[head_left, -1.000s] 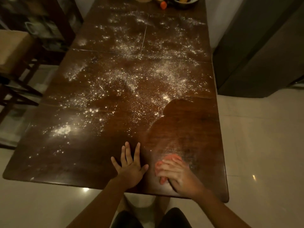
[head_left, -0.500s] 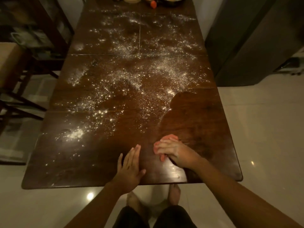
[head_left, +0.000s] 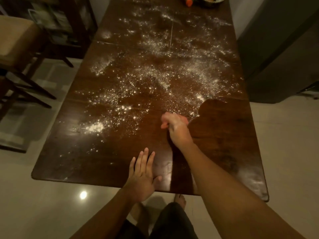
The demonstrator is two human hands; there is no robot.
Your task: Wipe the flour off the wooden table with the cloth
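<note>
Flour (head_left: 155, 80) covers most of the table (head_left: 227, 145), thickest across the middle and upper part of the frame, with a bright clump at centre left. Only a patch right of centre is dark and bare, and its scalloped border marks where wiped wood meets dusted wood. The cloth (head_left: 164, 119), a pinkish wad, lies on the table right at that border. It is under the right hand (head_left: 178, 131), whose fingers look curled over it, gripping it against the wood; motion blur hides finer detail. The left hand (head_left: 143, 176) lies flat and open by the table's near edge, fingers straight and close together, holding nothing.

The task looks to be at an early stage, and the stroke in hand seems to be a sweep into the dusted area. To do it well, press the cloth flat enough to gather powder rather than plough it aside. Overlap each pass with the bare patch so no streak is left between them. Draw the flour into one heap instead of scattering it, since flour pushed over a side rim would likely fall onto the pale floor (head_left: 284, 152). Pale smears beside the left hand and at the table's lower right corner could be residue or glare; I cannot tell which, so they merit another pass. The far end, by the bowl (head_left: 211, 0) at the top of the frame, will call for a long reach, with the left hand as a brace.
</note>
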